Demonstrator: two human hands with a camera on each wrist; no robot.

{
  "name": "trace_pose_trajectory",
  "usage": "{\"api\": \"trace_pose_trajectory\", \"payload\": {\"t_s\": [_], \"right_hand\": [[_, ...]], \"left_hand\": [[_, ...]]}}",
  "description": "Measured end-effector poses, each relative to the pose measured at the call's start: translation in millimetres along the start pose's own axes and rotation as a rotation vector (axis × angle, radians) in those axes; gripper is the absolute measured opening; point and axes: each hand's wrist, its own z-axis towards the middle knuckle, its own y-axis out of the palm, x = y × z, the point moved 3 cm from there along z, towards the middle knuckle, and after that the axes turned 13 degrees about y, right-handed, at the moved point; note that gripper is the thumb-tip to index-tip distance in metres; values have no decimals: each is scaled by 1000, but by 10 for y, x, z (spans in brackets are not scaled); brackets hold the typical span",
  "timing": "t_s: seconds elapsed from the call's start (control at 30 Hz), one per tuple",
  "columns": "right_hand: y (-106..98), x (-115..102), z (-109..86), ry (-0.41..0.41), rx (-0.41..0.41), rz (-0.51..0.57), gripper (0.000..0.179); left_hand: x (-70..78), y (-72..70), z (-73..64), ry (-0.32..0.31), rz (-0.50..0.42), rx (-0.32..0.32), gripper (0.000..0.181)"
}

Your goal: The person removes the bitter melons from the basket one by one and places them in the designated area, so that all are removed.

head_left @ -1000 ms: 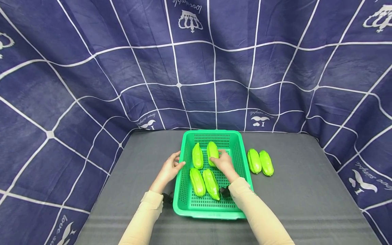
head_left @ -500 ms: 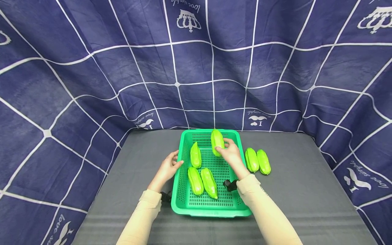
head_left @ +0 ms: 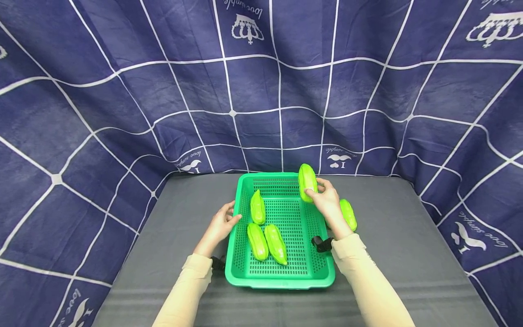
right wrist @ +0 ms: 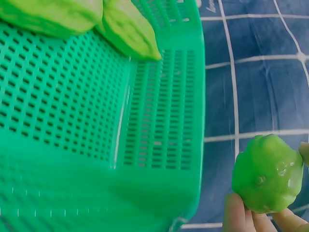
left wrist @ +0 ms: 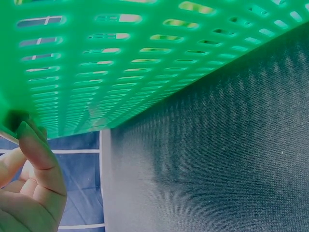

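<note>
My right hand holds a glossy light-green bitter gourd between thumb and fingers, raised over the far right corner of the green plastic basket. In the right wrist view the gourd is seen end-on, beyond the basket's rim. Inside the basket lie three more gourds: one at the far left and two side by side nearer the front, a left one and a right one. My left hand grips the basket's left rim, its thumb on the edge and fingers outside against the wall.
Right of the basket, a gourd lies on the grey tabletop; another beside it is mostly hidden by my right hand and the basket. A blue curtain with white lines hangs behind the table.
My right hand has lifted the gourd from the basket floor and carried it up and to the right, towards the far right corner. My left hand stays at the left rim.
</note>
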Motion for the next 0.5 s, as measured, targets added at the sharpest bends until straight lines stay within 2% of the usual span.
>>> {"api": "trace_pose_trajectory", "payload": {"t_s": [0.5], "right_hand": [[-468, 218, 75, 64, 73, -13, 65]], "left_hand": [[-3, 10, 2, -10, -16, 5, 60]]}}
